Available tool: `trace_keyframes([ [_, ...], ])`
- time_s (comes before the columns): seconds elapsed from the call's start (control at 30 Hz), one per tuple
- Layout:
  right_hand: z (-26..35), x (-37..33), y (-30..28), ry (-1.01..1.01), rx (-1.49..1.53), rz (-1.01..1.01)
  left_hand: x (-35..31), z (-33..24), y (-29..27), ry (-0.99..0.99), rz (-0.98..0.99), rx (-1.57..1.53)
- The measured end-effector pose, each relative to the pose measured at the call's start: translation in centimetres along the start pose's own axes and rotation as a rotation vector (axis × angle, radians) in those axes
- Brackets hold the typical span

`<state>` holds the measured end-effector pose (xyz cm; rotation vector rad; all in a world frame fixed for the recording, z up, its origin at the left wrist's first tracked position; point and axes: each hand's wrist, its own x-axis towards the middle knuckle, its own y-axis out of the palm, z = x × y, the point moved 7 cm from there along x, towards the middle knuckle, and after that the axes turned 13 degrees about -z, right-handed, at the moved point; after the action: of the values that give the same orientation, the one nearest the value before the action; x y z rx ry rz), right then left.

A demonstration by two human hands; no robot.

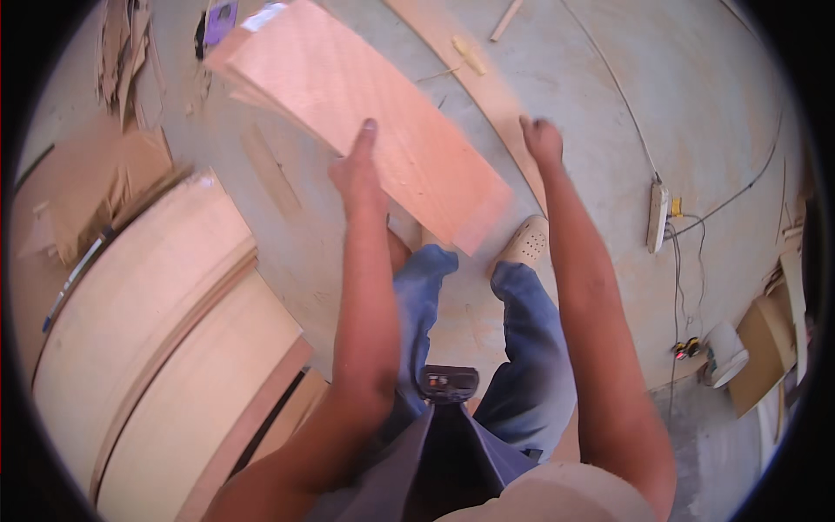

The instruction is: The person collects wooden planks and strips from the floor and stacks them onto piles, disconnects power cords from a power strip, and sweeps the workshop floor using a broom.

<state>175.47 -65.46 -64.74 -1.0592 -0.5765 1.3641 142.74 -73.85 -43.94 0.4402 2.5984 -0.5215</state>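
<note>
My left hand [357, 174] grips a small stack of flat plywood boards [374, 122] by the near long edge, thumb on top. The boards are pinkish and rectangular, held tilted above the floor, their edges slightly fanned at the upper left. A pale patch [263, 17] marks the top board's far end. To the right, my right hand [544, 142] is closed, thumb uppermost, at the edge of a long thin wooden strip [500, 96]. Whether its fingers hold anything is hidden. A yellowish scrap [470, 55] appears to lie on that strip.
Large curved wooden panels [148, 270] are stacked at my left, near brown cardboard [113, 174]. A white power strip [658, 216] with cables lies on the floor to the right. Beyond it are a white bucket [724, 355] and board offcuts [765, 348]. My shoe [526, 241] stands close by the strip.
</note>
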Motion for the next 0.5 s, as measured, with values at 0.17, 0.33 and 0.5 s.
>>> trace_keyframes([
  [0.17, 8.0, 9.5, 3.4, -0.002, -0.001, -0.022, 5.1, -0.7, -8.8, -0.018, -0.168, -0.103],
  [0.33, 9.1, 16.0, 6.1, -0.061, -0.140, -0.051, 7.6, -0.9, -14.2, 0.002, -0.262, -0.098],
  [0.5, 8.7, 18.7, 8.1, 0.008, -0.162, -0.010, 8.6, -2.0, -14.8, 0.030, -0.280, 0.002],
])
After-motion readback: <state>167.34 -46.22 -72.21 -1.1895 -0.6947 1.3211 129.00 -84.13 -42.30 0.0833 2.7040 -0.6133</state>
